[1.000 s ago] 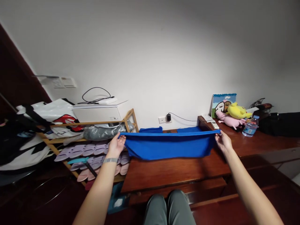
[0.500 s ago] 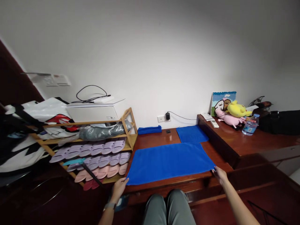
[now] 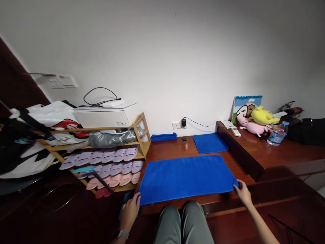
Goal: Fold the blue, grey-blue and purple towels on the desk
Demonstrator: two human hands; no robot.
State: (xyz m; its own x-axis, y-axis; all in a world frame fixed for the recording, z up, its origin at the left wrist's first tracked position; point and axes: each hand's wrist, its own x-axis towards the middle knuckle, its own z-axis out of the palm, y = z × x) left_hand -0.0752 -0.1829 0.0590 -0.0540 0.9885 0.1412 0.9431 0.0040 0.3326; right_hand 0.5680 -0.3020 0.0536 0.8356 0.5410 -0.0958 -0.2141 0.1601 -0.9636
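A large blue towel lies spread flat on the low wooden desk. My left hand is at its near left corner, fingers closed on the edge. At the near right corner, my right hand pinches the cloth, and that corner curls up slightly. Behind the large towel, a folded blue towel lies flat at the back right of the desk. A rolled-up blue towel rests against the wall at the back left.
A wooden shoe rack with rows of slippers stands at the left, a white box on top. On the raised desk part at right are a water bottle, plush toys and a remote. A plugged-in charger is on the wall.
The large towel's near edge has come slightly toward me, and the gap to the folded towel behind has grown. Both hands stay at its near corners. The view has shifted a little.
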